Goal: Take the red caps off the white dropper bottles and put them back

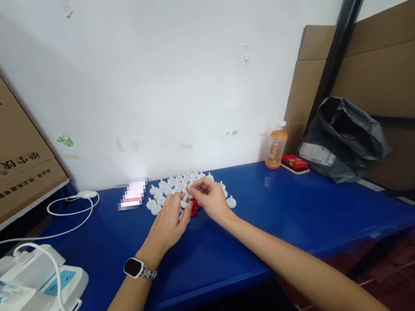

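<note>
Between the thumb and fingers of my left hand (170, 218) is a small white plastic cap with a narrow nozzle (185, 202), tilted up to the right. My right hand (212, 197) pinches at the tip of that nozzle; whatever its fingertips hold there is too small to make out. Just under my hands lies a little heap of red pieces (194, 207), partly hidden by my fingers. Behind and around them, many more white nozzle caps (171, 182) stand on the blue tabletop (275, 217), most with nozzles upward. One cap (231, 202) stands apart to the right.
A blurred-out phone-like screen (133, 194) lies left of the caps. Nearer on the left is a white power strip (72, 288) with a looping cable (75, 231). At right are an orange drink bottle (276, 146), a red box (294, 161) and a grey plastic bag (342, 141).
</note>
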